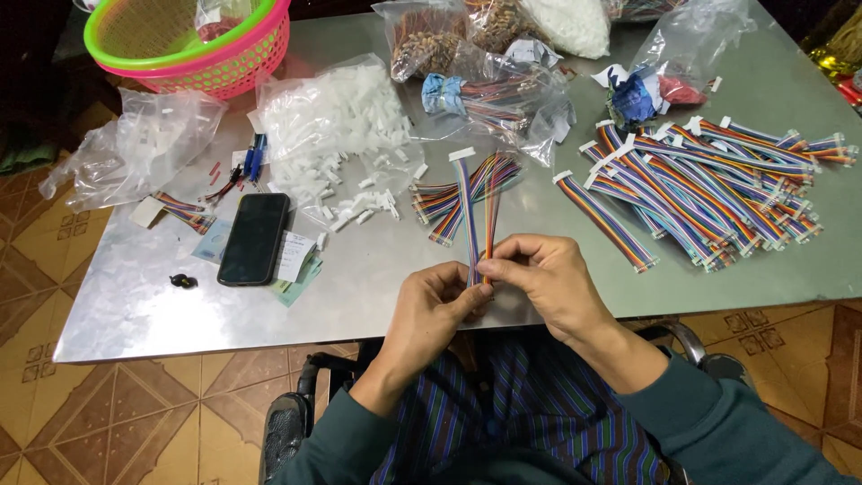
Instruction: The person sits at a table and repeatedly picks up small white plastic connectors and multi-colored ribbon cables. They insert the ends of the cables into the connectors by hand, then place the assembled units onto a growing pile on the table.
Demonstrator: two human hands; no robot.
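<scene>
Both hands, left hand [435,301] and right hand [539,274], pinched on one rainbow ribbon cable [474,216]; large connector-fitted cable pile [709,193] at right, small unfinished bundle [444,199] on steel bench [377,269].

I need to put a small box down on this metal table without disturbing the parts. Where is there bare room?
Bare metal lies along the near edge left of the black phone, and between the hands and the heaped rainbow ribbon cables on the right. The far half is crowded with clear bags of white connectors.
</scene>
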